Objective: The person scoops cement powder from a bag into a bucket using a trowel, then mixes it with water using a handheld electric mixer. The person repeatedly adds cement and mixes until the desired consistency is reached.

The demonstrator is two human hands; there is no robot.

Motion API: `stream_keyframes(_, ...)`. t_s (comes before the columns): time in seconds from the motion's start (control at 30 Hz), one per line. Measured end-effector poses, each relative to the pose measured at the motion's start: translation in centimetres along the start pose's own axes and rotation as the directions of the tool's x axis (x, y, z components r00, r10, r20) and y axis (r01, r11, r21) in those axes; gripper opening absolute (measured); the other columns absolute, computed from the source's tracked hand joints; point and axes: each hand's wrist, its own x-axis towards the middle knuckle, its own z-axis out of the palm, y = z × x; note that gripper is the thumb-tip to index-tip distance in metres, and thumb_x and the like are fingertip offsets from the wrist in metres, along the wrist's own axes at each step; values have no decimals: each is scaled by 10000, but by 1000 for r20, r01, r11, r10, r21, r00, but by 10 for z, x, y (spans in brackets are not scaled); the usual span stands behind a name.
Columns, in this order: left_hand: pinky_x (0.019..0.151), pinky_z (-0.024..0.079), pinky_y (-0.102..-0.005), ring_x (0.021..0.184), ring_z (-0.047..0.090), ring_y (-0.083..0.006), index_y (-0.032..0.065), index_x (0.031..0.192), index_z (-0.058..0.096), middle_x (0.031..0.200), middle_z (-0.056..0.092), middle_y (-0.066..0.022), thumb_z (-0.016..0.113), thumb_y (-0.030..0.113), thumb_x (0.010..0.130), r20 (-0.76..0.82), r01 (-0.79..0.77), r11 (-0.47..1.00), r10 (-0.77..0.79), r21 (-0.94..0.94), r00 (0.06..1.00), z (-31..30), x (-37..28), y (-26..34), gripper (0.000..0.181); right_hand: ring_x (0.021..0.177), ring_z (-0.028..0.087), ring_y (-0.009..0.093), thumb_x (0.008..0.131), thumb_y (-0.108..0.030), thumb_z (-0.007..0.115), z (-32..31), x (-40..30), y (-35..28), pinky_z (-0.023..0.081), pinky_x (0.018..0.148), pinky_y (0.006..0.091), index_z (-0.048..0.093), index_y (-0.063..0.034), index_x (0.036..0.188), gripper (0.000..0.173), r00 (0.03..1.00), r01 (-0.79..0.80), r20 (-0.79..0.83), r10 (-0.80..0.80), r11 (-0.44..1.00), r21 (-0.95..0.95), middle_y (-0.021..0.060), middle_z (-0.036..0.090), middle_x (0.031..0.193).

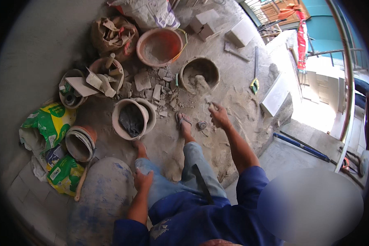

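My right hand [220, 116] grips the handle of a trowel [208, 100]. Its blade end is blurred at the near rim of a mortar bucket [216, 73]. Wet grey mortar [200, 82] lies inside that bucket and at its lip. On my left thigh, over the jeans [156, 175], rests my left hand [143, 180], holding nothing. Between my sandalled foot [183, 121] and the right hand lies a small round object [202, 124] on the sandy floor. Broken block pieces [156, 92] are heaped left of the mortar bucket.
An orange bucket [143, 40], stacked pails [114, 120] and a tool-filled bucket [121, 72] stand around the rubble. A handsaw [255, 86], hammer [238, 52] and pale block [275, 95] lie right. A worn drum [101, 190] and green-yellow bags [66, 175] are at lower left.
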Motion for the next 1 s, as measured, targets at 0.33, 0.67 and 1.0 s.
stream_keyframes(0.33, 1086, 419, -462, 1345, 448, -405, 80, 1543, 291, 1520, 370, -236, 729, 498, 803, -19, 45, 994, -44, 96, 999, 43, 4, 22, 956, 1115, 633, 405, 881, -129, 487, 15, 174, 13, 516, 913, 516, 521, -54, 1316, 443, 986, 69, -22, -163, 532, -844, 261, 654, 1169)
stream_keyframes(0.67, 1082, 426, -458, 1326, 464, -414, 37, 1532, 282, 1506, 386, -232, 723, 501, 817, 20, 69, 990, -72, 127, 997, 48, -4, 50, 960, 1098, 632, 419, 901, -84, 428, -26, 148, 1, 523, 907, 512, 497, -175, 1401, 512, 988, 65, 10, -156, 357, -932, 271, 624, 1188)
stream_keyframes(1.0, 1068, 436, -459, 1293, 490, -417, 32, 1520, 315, 1460, 418, -248, 722, 515, 809, 6, 11, 998, -11, 55, 1000, 45, 11, 22, 952, 1041, 643, 438, 899, -152, 516, -18, 131, 16, 510, 863, 544, 500, -138, 1385, 486, 966, 88, -35, -255, 455, -886, 275, 661, 1106)
